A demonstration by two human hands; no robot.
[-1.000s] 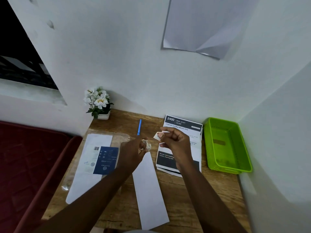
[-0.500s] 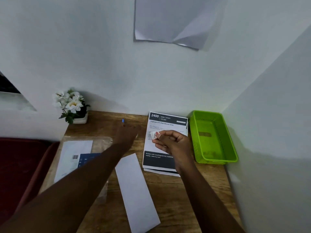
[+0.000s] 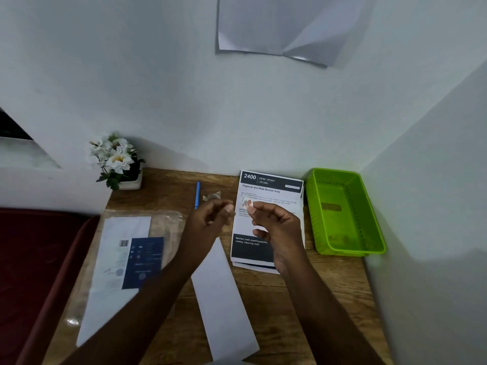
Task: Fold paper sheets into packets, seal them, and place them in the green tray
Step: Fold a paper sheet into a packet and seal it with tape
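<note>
Both hands are raised over the wooden desk [image 3: 303, 291], close together; the right hand [image 3: 274, 227] pinches a small strip of clear tape [image 3: 247, 204] between thumb and fingertip, its other fingers curled; the left hand [image 3: 210, 219] is blurred, its fingers loosely bent beside the tape, and I cannot tell whether they touch it; the folded white paper [image 3: 224, 306] lies flat on the desk beneath the forearms; the green tray [image 3: 369, 219] sits by the right wall, well apart from the paper; a printed sheet [image 3: 271, 188] lies between them; a blue pen [image 3: 197, 193] and a flower pot [image 3: 118, 164] stand farther back.
</note>
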